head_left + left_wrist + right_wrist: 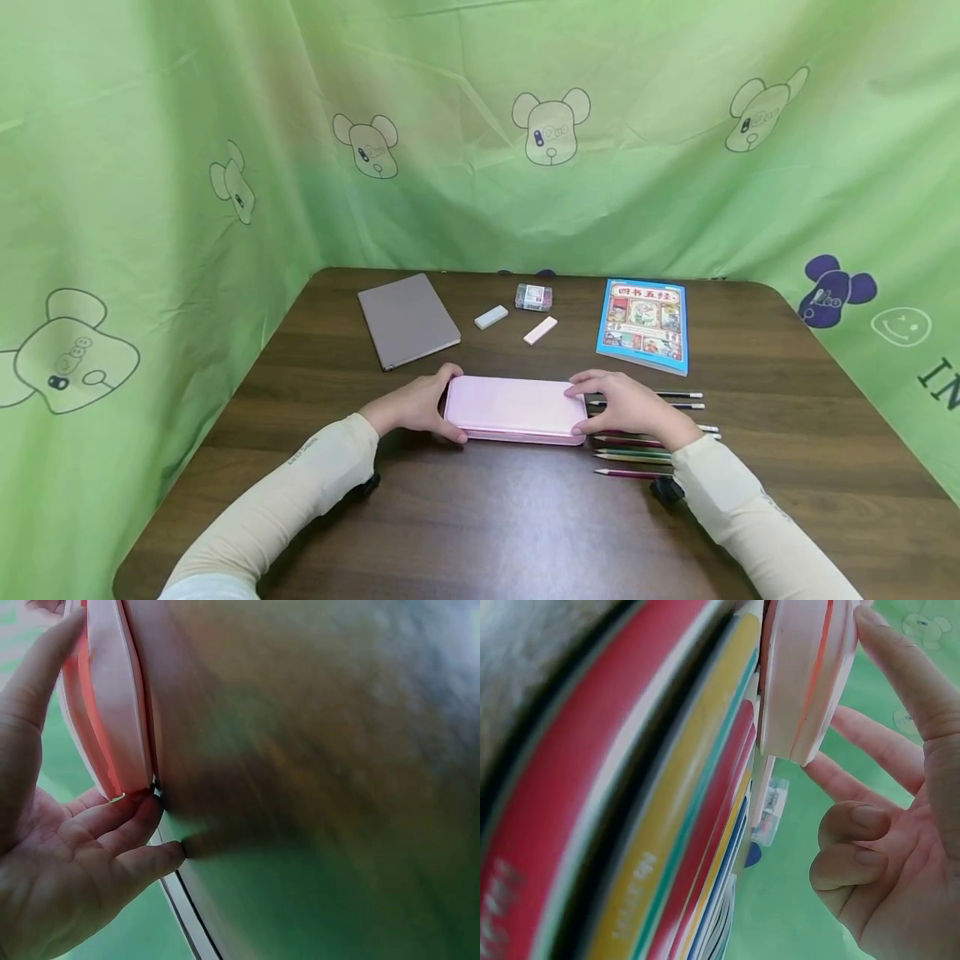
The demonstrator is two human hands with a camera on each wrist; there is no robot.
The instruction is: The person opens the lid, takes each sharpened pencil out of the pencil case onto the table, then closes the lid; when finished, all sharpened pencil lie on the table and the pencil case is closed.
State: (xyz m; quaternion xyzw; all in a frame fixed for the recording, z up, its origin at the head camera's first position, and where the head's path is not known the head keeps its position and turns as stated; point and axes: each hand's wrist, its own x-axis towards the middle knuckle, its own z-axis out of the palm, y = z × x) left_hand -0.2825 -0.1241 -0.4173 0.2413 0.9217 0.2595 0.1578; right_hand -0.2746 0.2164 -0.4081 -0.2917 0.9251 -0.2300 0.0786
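Observation:
A closed pink pencil case point(517, 404) lies flat on the brown table, between two hands. The left hand point(422, 406) grips its left end, thumb at the front edge and fingers round the back corner; in the left wrist view those fingers point(139, 825) reach under the end of the case point(112, 697). At the right end, the right hand point(626, 406) holds the case with thumb and forefinger spread across its width. In the right wrist view, two of its fingers point(855, 847) are curled in, off the case point(802, 682). Several pencils point(630, 473) lie partly beneath the right hand and wrist.
Behind the case lie a grey notebook point(408, 321), a pale blue-white eraser point(491, 317), a pinkish-white eraser point(540, 331) and a small clear box point(533, 297). A blue-edged book point(643, 325) lies at the back right. Green curtains point(465, 200) surround the table point(480, 517).

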